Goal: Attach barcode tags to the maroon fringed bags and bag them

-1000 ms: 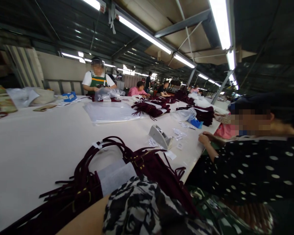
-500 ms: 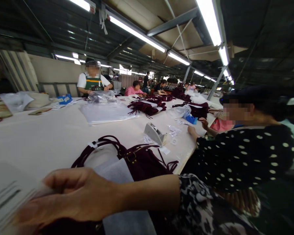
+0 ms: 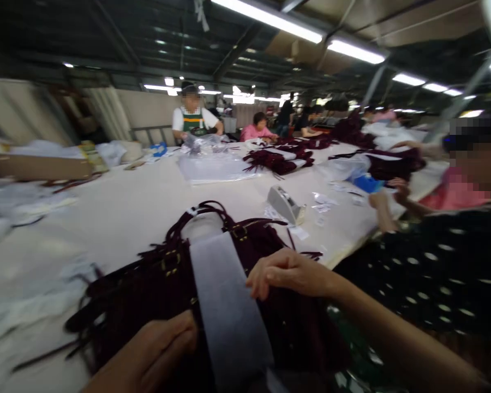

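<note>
A pile of dark burgundy fringed bags (image 3: 147, 289) with brass buckles lies on the cream table (image 3: 126, 202) right in front of me. A white band (image 3: 225, 305) runs lengthwise over the pile. My left hand (image 3: 151, 352) sits at the bottom, its fingers curled together against the band's left edge. On the other side, my right hand (image 3: 288, 273) has its fingers bent over the band's right edge.
A grey tape dispenser (image 3: 284, 204) and small labels (image 3: 323, 202) lie just beyond the pile. A co-worker in a polka-dot top (image 3: 433, 262) sits close on my right. Further back are clear plastic bags (image 3: 216, 166), more burgundy bags, a cardboard box (image 3: 36, 166) and several workers.
The camera has swung left and down. My right arm, which reached across to the left, has drawn back to the band's right edge, and my left hand has come into view.
</note>
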Demonstrator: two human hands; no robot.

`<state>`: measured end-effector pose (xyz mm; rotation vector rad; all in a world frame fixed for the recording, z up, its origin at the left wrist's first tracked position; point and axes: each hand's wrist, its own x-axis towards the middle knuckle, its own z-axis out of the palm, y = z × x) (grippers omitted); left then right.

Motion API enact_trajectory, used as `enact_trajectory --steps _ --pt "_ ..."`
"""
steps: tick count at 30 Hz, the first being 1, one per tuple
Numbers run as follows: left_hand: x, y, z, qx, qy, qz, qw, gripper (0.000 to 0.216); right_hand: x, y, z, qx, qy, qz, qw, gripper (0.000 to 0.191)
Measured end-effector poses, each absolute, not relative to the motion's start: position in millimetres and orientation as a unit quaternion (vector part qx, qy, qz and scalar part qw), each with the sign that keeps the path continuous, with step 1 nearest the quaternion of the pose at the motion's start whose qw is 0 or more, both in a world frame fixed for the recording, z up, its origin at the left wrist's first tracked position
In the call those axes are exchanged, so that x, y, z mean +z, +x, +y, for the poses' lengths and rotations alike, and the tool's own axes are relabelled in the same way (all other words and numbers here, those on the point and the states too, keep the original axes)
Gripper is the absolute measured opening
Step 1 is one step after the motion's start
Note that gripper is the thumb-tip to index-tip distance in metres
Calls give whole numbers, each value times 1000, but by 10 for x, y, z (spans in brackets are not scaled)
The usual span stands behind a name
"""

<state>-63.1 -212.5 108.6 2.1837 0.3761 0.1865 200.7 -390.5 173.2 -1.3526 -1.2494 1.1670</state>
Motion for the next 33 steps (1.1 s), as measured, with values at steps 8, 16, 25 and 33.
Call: enact_trajectory --steps 8,16,25,33 --pt "1311 -335 -2427 63 924 176 333 32 1289 1506 -3530 574 -567 -439 395 27" --pt "1085 -463 -1830 222 891 343 199 21 1262 1515 -3094 432 -652 -526 333 35" --pt "567 -257 -1116 220 880 374 195 25 1085 1420 -2546 25 -754 -646 120 36" --pt "587 -369 -1065 292 823 212 439 27 1008 1282 -2253 43 -751 -653 92 30"
